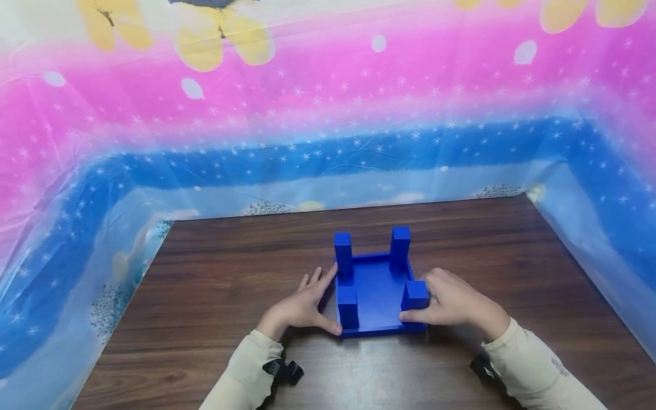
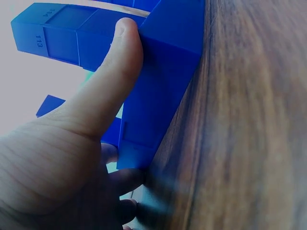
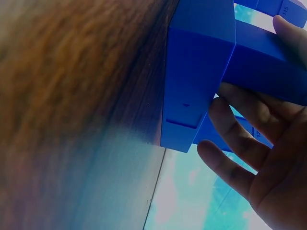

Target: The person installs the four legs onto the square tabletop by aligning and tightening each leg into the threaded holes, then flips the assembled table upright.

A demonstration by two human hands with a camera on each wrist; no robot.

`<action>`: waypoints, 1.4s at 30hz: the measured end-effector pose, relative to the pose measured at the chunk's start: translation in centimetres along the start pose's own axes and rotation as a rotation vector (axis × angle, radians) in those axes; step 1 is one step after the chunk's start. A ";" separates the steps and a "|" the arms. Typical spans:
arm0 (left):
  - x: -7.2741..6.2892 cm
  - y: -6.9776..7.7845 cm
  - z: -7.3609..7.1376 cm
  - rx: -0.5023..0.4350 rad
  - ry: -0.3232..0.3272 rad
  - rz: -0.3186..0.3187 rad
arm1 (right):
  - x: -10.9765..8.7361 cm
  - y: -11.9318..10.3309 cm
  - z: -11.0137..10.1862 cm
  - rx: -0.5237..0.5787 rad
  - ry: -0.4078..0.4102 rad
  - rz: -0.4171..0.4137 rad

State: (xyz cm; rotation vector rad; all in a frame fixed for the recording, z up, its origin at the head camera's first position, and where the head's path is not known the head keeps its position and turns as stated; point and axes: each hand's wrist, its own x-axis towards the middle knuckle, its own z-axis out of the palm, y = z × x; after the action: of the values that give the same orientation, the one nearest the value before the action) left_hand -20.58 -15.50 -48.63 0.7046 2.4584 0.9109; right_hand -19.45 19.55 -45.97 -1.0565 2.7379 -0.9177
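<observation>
A blue rectangular base (image 1: 376, 299) with a low rim lies on the table, a square blue post standing upright at each corner. My left hand (image 1: 303, 306) is spread along the base's left side, the thumb by the near-left post (image 1: 348, 310) and a fingertip near the far-left post (image 1: 343, 253). In the left wrist view the thumb rests against the base wall (image 2: 153, 91); printed numbers mark a post (image 2: 60, 36). My right hand (image 1: 456, 299) pinches the near-right post (image 1: 416, 295) between thumb and fingers. The far-right post (image 1: 400, 247) is untouched.
The brown wood-grain table (image 1: 230, 256) extends around the base. A pink and blue printed cloth (image 1: 307, 125) hangs behind it and along both sides. A black wrist device (image 1: 283, 370) sits at the left sleeve; another dark one (image 1: 482, 367) is partly hidden by the right sleeve.
</observation>
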 end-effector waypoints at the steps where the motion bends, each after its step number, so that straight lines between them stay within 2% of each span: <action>1: 0.0 0.0 0.0 0.001 0.000 -0.002 | 0.0 0.0 0.0 0.000 0.002 0.000; 9: -0.1 0.3 -0.1 -0.004 -0.003 -0.012 | -0.2 -0.1 0.1 -0.005 0.009 0.014; 13: -0.1 0.1 -0.2 -0.004 -0.012 -0.003 | -0.4 -0.3 0.1 -0.005 -0.023 0.086; 17: -0.7 0.3 -0.2 0.035 -0.001 0.015 | -0.7 -0.5 0.0 -0.060 -0.054 0.142; 21: -1.8 1.6 -0.2 0.153 0.040 0.044 | -0.9 -0.4 -0.2 -0.124 -0.052 0.081; 26: -2.7 3.0 -0.2 0.360 0.103 0.133 | -0.8 0.1 -0.5 -0.203 -0.054 -0.036; 31: -3.0 3.4 0.0 0.488 0.091 0.206 | -1.0 1.0 -0.8 -0.292 -0.078 -0.088; 37: -2.9 3.6 0.4 0.581 0.069 0.169 | -1.2 1.8 -0.4 -0.341 -0.174 -0.088; 42: -2.7 3.8 0.7 0.521 0.028 0.129 | -1.4 2.1 0.1 -0.368 -0.227 -0.108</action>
State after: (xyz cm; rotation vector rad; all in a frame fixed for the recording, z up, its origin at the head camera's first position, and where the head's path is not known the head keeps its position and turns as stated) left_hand -16.93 -14.27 -45.92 1.0335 2.7234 0.3097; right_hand -19.66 21.65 -47.40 -1.2833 2.7341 -0.2785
